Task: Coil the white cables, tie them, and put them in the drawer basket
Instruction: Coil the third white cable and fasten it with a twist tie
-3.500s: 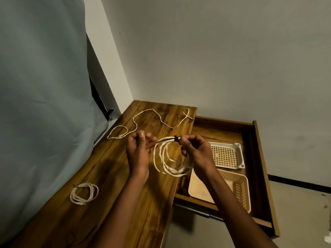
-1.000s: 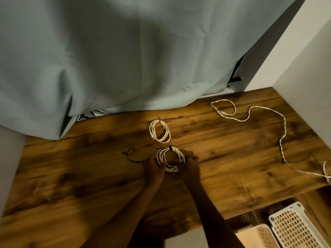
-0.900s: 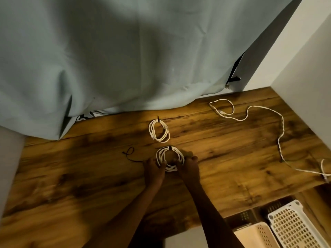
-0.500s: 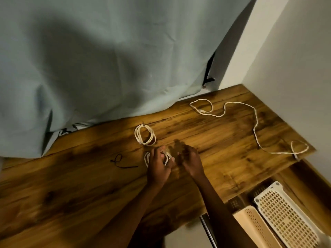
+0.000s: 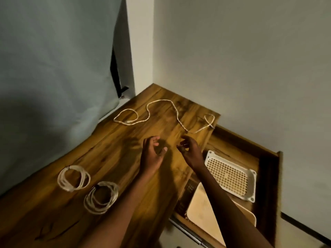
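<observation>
Two coiled white cables lie on the wooden table: one coil (image 5: 73, 178) at the left, and a second coil (image 5: 101, 197) with a dark tie just in front of it. A third white cable (image 5: 176, 114) lies uncoiled across the far end of the table. My left hand (image 5: 152, 153) and my right hand (image 5: 189, 151) hover over the table between the coils and the loose cable, fingers loosely curled and holding nothing. To the right, the open drawer holds a white basket (image 5: 250, 185) and a beige basket (image 5: 202, 210).
The wooden drawer (image 5: 266, 169) stands pulled out at the table's right end, against a grey wall. A pale blue curtain (image 5: 53, 77) hangs along the table's left side. A metal drawer rail (image 5: 188, 233) shows below the drawer front.
My hands let go of the tied coil, which now lies beside the first coil. Both hands moved right toward the loose cable, and the view swung right to show the drawer.
</observation>
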